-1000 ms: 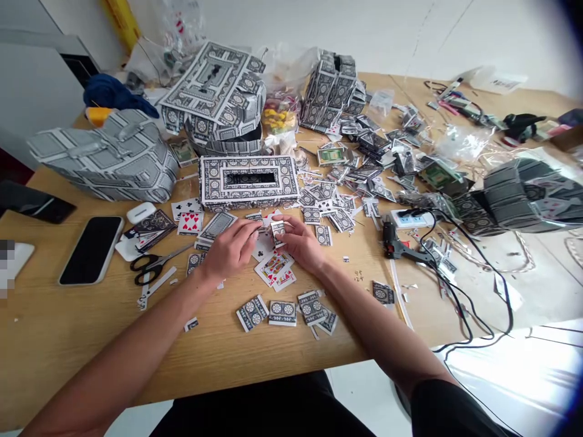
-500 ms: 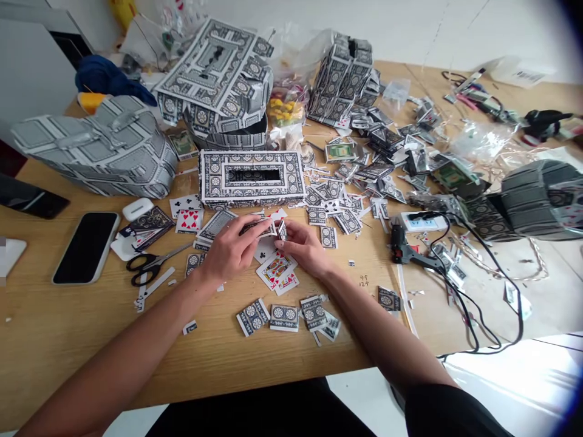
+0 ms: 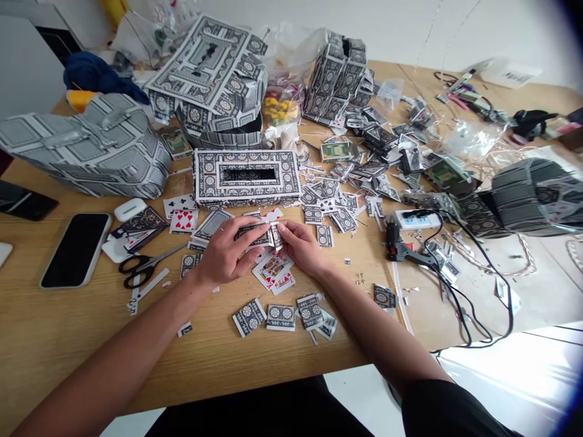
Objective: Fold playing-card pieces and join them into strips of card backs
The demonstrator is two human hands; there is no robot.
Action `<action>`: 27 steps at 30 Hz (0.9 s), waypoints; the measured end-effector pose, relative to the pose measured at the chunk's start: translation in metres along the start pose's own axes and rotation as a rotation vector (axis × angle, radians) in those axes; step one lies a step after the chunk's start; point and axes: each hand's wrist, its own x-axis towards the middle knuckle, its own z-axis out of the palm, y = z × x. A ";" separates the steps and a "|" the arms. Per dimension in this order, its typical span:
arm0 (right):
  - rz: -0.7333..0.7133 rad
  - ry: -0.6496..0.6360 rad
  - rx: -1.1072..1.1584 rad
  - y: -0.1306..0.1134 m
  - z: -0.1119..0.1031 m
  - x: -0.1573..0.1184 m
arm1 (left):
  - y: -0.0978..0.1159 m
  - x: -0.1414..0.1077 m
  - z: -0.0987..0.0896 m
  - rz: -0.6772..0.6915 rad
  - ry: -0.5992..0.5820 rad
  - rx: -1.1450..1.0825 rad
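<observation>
My left hand (image 3: 228,252) is closed on a folded playing card (image 3: 255,235) with a black-and-white patterned back. Thumb and fingers of my right hand (image 3: 303,246) pinch a smaller folded card piece (image 3: 276,235) against its right end. Below them, face cards (image 3: 273,272) with a king and a jack lie on the wooden table. Several folded card pieces (image 3: 281,317) rest nearer to me. Just behind my hands stands a long box (image 3: 247,191) covered in patterned cards, with a slot in its top.
Scissors (image 3: 144,267) and a phone (image 3: 76,250) lie at left, by a card-built basket (image 3: 104,145). A glue gun (image 3: 405,249) with black cables sits at right, near a power strip (image 3: 416,220). Loose folded cards (image 3: 378,139) are heaped behind.
The small card piece in my right hand has turned so its patterned face shows, and it now meets the end of the left hand's card. The whole view has shifted slightly.
</observation>
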 end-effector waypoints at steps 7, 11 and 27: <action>0.028 -0.007 0.040 -0.002 -0.002 0.000 | 0.004 0.002 0.001 -0.012 0.070 0.021; 0.043 0.011 0.043 -0.002 -0.003 0.001 | 0.005 0.002 0.001 -0.005 0.083 0.019; 0.071 0.065 0.099 -0.005 0.000 0.000 | 0.004 0.003 0.003 -0.035 0.075 0.073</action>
